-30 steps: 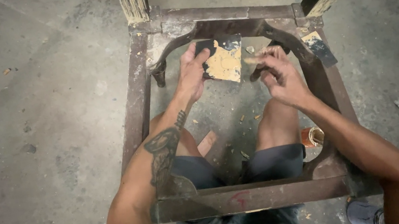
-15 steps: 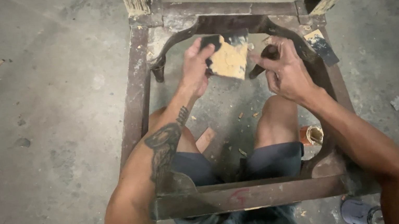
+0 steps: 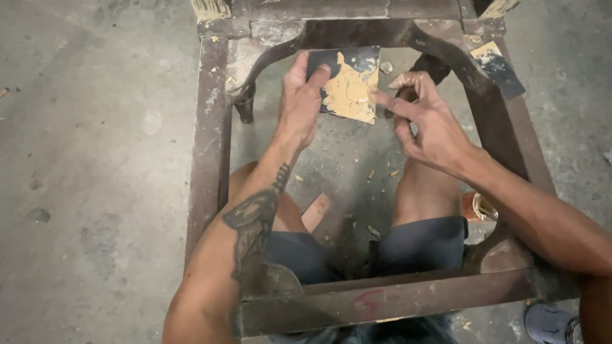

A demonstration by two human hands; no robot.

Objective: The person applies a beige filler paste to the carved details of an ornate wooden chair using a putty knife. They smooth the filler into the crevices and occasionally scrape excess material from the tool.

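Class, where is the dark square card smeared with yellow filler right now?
In the head view, the card is in the left hand, just below the chair frame rear rail.

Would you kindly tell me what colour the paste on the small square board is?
Yellowish tan, on a dark board held by the left hand; head view.

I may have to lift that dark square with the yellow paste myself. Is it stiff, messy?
The dark square looks thin and flat in the left hand, so probably stiff and light. Its yellow smear likely makes it sticky, so grip the bare edge.
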